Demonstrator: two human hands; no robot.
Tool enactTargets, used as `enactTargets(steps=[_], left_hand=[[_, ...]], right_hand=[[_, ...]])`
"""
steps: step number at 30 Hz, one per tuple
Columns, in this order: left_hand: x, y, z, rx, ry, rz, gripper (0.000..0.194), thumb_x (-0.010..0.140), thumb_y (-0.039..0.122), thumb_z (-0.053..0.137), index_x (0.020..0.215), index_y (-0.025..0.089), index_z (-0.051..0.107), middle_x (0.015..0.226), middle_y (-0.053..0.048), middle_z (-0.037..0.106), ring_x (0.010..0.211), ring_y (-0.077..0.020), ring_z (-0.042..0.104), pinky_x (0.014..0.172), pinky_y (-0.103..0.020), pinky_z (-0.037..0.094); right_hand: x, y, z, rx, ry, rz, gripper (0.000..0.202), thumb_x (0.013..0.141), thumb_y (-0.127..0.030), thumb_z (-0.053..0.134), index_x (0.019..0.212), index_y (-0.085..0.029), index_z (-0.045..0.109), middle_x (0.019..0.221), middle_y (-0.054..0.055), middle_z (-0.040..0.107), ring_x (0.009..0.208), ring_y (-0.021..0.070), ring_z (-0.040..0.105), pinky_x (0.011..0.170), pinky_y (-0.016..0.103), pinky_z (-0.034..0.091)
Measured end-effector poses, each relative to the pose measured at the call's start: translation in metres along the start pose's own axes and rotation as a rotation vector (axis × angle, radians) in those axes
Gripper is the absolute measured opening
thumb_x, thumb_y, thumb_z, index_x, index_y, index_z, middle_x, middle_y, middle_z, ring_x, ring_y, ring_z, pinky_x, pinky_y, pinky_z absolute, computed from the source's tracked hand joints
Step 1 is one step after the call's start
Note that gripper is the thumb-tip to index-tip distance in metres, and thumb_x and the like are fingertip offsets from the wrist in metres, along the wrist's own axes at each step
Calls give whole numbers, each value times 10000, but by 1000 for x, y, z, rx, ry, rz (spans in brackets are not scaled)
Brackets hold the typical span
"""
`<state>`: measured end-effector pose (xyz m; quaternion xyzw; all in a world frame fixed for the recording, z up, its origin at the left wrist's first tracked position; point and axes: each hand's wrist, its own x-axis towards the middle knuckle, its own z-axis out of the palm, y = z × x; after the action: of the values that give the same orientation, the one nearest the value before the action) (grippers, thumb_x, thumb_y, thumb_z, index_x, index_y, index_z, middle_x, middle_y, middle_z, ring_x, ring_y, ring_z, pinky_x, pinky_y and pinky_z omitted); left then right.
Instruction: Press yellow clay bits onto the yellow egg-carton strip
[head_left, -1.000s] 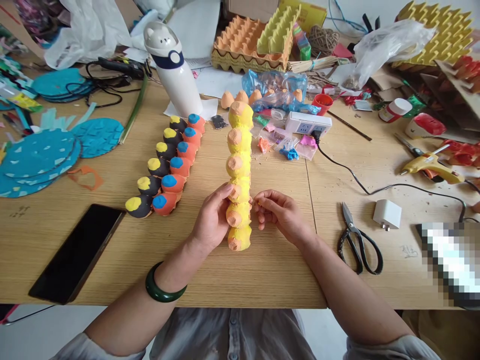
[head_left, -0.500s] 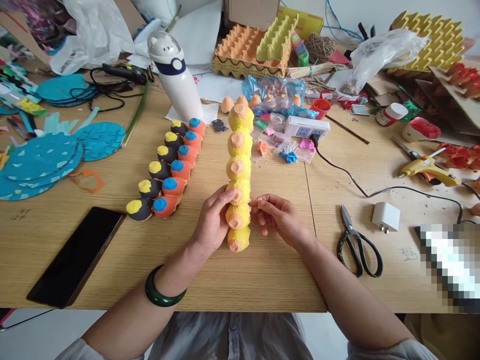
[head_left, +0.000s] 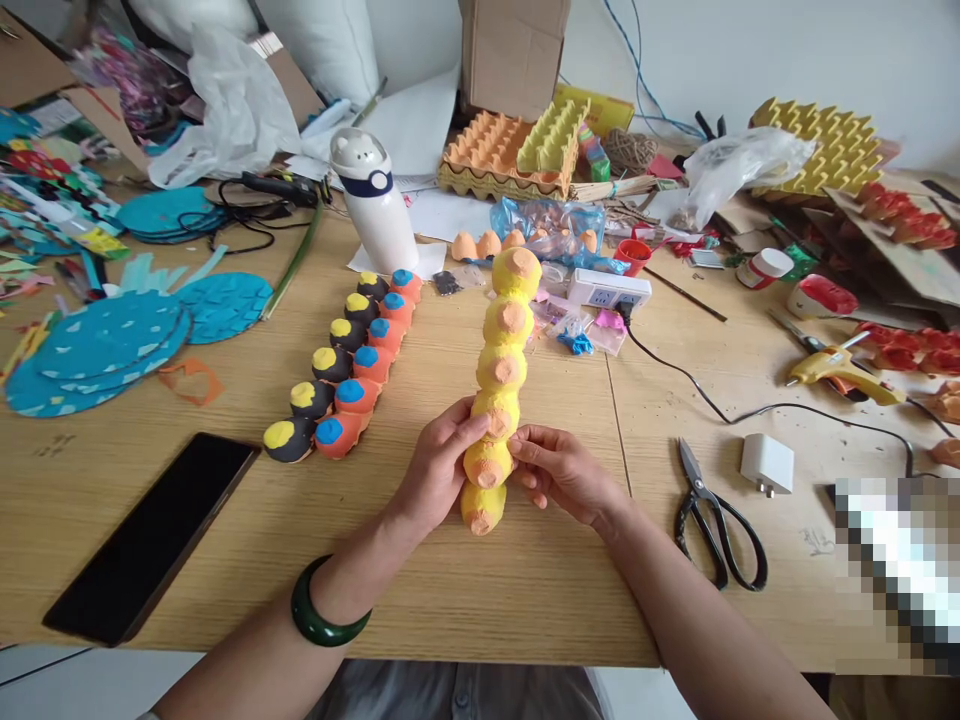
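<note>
At the far left of the desk (head_left: 405,600), blue discs (head_left: 112,335) lie stacked and overlapping, an orange paper scrap (head_left: 191,381) just beside them. Nearer the person, a dark-screened phone (head_left: 154,535) lies aslant. Next come two rows of egg-carton cups side by side: a black row (head_left: 331,365) with yellow caps and an orange row (head_left: 371,360) with blue caps. A white bottle (head_left: 382,225) with a navy band stands behind them.

The left hand (head_left: 442,465), below a dark green bangle (head_left: 315,605) on the wrist, is clamped on the yellow strip (head_left: 504,345), thumb over its front near the fourth cup from the far end. The strip lies between the hands, its far end leaning to the right; its six yellow cups have pale orange tips. Most of it reaches beyond the hands, and the nearest cup sits between the wrists.

The right hand (head_left: 551,462) has thumb and forefinger drawn together, touching the strip's right edge; whether they pinch anything cannot be told.

Farther right, a white power strip (head_left: 609,290) lies behind, while black-handled scissors (head_left: 716,525) and a white charger (head_left: 767,463) lie nearer. A yellow glue gun (head_left: 844,372) is beyond the charger.
</note>
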<state>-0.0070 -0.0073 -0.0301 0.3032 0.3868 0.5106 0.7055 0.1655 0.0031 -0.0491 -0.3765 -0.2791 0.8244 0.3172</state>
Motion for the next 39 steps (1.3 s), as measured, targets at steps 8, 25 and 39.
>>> enactTargets(steps=[8, 25, 39], left_hand=[[3, -3, -3, 30, 9, 44, 305, 843, 478, 763, 920, 184, 737, 821, -17, 649, 734, -150, 564, 649, -252, 455], [8, -9, -6, 162, 165, 89, 260, 803, 443, 841, 861, 191, 811, 879, -62, 764, 827, -193, 669, 746, -277, 500], [12, -9, -13, -88, 143, -242, 274, 849, 428, 789, 904, 161, 759, 893, -57, 716, 808, -158, 647, 704, -235, 523]], right_hand=[[2, -1, -6, 7, 10, 44, 368, 702, -373, 930, 833, -139, 677, 663, -28, 595, 482, 49, 453, 337, 135, 397], [8, -7, -20, -35, 207, -238, 307, 722, -306, 888, 958, -176, 743, 981, 38, 683, 703, 112, 604, 614, 277, 609], [-2, 5, -5, -401, 88, -344, 435, 938, -383, 683, 1362, -300, 634, 993, 32, 542, 824, 166, 561, 707, 299, 537]])
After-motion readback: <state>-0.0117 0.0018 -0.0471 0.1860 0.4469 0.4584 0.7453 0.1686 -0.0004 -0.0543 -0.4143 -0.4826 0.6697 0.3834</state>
